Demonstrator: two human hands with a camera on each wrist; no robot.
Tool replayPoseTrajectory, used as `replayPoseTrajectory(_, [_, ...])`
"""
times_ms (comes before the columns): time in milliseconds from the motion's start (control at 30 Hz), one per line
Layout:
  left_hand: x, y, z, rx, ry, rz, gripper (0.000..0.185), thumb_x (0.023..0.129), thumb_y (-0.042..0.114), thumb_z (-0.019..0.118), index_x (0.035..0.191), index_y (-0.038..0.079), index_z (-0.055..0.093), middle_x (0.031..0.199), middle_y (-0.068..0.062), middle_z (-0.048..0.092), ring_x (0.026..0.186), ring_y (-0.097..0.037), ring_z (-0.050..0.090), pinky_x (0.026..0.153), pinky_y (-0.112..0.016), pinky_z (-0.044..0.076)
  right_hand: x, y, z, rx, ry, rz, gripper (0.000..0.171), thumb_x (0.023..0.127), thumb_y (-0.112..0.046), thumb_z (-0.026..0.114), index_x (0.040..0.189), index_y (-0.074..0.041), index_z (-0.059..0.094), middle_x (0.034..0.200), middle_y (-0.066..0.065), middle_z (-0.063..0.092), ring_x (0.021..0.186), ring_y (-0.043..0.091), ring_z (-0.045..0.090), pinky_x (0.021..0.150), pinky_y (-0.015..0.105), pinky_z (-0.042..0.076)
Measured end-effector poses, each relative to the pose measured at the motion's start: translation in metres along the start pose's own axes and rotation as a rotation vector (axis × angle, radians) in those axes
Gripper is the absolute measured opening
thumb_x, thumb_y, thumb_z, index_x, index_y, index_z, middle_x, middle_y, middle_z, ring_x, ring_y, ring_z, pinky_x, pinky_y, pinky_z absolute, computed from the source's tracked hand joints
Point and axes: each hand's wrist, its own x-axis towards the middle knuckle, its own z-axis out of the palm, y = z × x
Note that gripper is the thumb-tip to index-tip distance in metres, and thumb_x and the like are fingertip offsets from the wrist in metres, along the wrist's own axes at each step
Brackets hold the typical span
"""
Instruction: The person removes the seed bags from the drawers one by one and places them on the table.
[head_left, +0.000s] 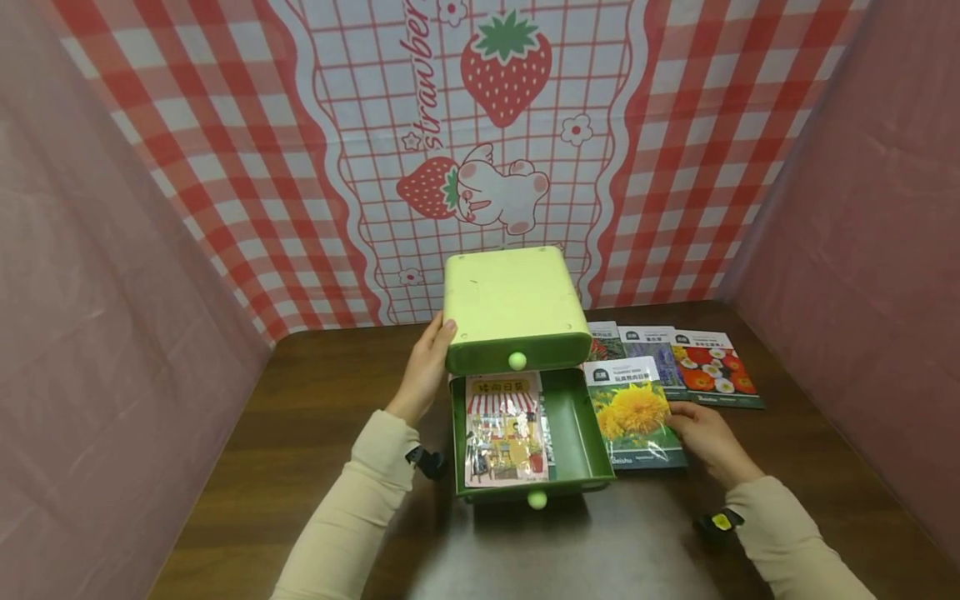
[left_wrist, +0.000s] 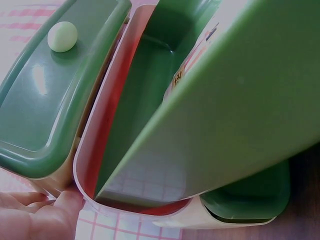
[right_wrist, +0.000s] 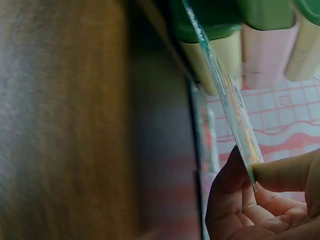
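A small drawer cabinet with a pale green top stands on the table. Its middle drawer is pulled out, with a shopfront-pattern packet lying at its left side. My left hand rests against the cabinet's upper left side; in the left wrist view its fingers touch the body near the top drawer. Between thumb and fingers, my right hand pinches a yellow-flower seed packet by its right edge, just right of the open drawer. The right wrist view shows this packet edge-on.
Several more seed packets lie behind and right of the held one, among them a red-and-white flower packet and a purple flower packet. A checked strawberry cloth hangs behind the dark wooden table. Pink cloth hangs at both sides.
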Motion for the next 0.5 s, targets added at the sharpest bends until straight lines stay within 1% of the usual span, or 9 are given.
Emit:
replayPoseTrajectory(100, [0.001,0.000,0.000,0.001,-0.003,0.002,0.070,0.100,0.056,0.043,0.157,0.021,0.023,0.162,-0.002,0.025,0.150,-0.023,0.023,0.123,-0.046,0.020,0.003,0.002,0.007,-0.067,0.016,-0.033,0.042,0.099,-0.014,0.050,0.130,0.014,0.053,0.122,0.031,0.059,0.093,0.020,0.058,0.075,0.025,0.047])
replayPoseTrajectory(133, [0.001,0.000,0.000,-0.001,-0.006,0.004,0.070,0.100,0.056,0.043,0.157,0.022,0.023,0.162,-0.002,0.025,0.150,-0.023,0.023,0.123,-0.046,0.020,0.004,0.002,0.009,-0.080,0.015,-0.037,0.041,0.099,-0.014,0.051,0.129,0.014,0.054,0.123,0.032,0.058,0.097,0.024,0.058,0.076,0.027,0.047])
replayPoseTrajectory(167, [-0.002,0.004,0.000,-0.003,-0.013,0.000,0.069,0.101,0.054,0.043,0.157,0.020,0.022,0.163,-0.003,0.024,0.150,-0.024,0.023,0.123,-0.046,0.020,0.004,0.002,0.011,-0.086,0.008,-0.038,0.041,0.099,-0.014,0.050,0.128,0.015,0.054,0.124,0.033,0.057,0.100,0.028,0.058,0.078,0.028,0.047])
replayPoseTrajectory(267, [-0.002,0.004,0.000,-0.006,-0.020,0.001,0.070,0.100,0.055,0.043,0.158,0.020,0.021,0.163,-0.003,0.024,0.150,-0.024,0.022,0.123,-0.046,0.019,0.006,0.003,0.016,-0.099,-0.009,-0.042,0.041,0.099,-0.014,0.050,0.127,0.016,0.053,0.125,0.034,0.057,0.107,0.035,0.057,0.081,0.034,0.049])
replayPoseTrajectory(367, [-0.003,0.005,0.000,-0.007,-0.025,-0.005,0.070,0.101,0.055,0.042,0.158,0.020,0.020,0.163,-0.003,0.022,0.150,-0.024,0.021,0.124,-0.046,0.019,0.009,0.004,0.020,-0.101,-0.023,-0.038,0.040,0.099,-0.013,0.050,0.126,0.017,0.054,0.122,0.034,0.058,0.103,0.035,0.059,0.079,0.036,0.051])
replayPoseTrajectory(400, [0.000,0.000,-0.001,-0.006,-0.021,-0.002,0.072,0.100,0.057,0.042,0.158,0.021,0.020,0.163,-0.001,0.023,0.150,-0.023,0.021,0.124,-0.046,0.019,0.009,0.004,0.021,-0.103,-0.024,-0.039,0.039,0.098,-0.012,0.050,0.124,0.017,0.055,0.120,0.034,0.058,0.101,0.034,0.059,0.078,0.035,0.051])
replayPoseTrajectory(500, [-0.001,0.000,-0.001,-0.003,-0.023,-0.007,0.072,0.100,0.058,0.042,0.158,0.022,0.019,0.163,-0.001,0.022,0.151,-0.022,0.020,0.124,-0.046,0.018,0.011,0.005,0.023,-0.122,-0.021,-0.040,0.037,0.096,-0.011,0.052,0.121,0.016,0.058,0.116,0.032,0.061,0.097,0.030,0.060,0.073,0.031,0.050])
